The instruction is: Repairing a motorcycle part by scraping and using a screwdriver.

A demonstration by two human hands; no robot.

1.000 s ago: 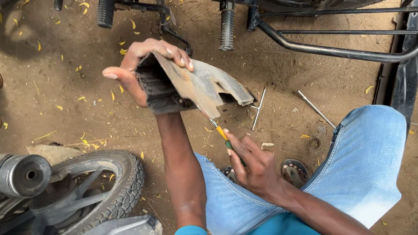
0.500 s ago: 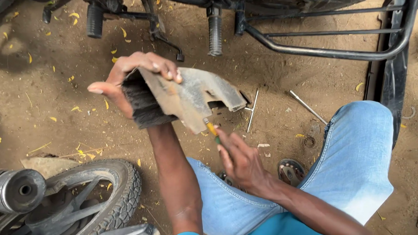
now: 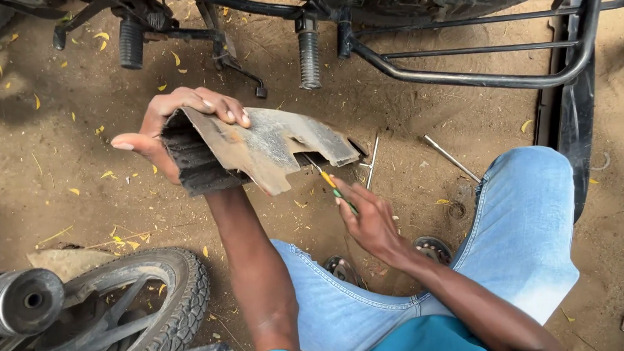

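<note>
My left hand [image 3: 176,122] grips a dusty, mud-caked motorcycle cover panel [image 3: 263,148] at its ribbed black end and holds it up above the dirt. My right hand [image 3: 370,218] holds a screwdriver [image 3: 329,183] with a yellow and green handle, its tip against the underside edge of the panel. My knees in blue jeans [image 3: 516,222] are bent beneath both arms.
A motorcycle frame with footpegs [image 3: 309,54] and a black crash guard [image 3: 474,77] spans the top. A tyre [image 3: 156,295] and a metal exhaust end [image 3: 21,299] lie at the lower left. Two metal rods [image 3: 449,158] rest on the sandy ground.
The view has shifted, so both hands and the panel sit lower in the frame. My right hand has brought the screwdriver tip closer under the panel.
</note>
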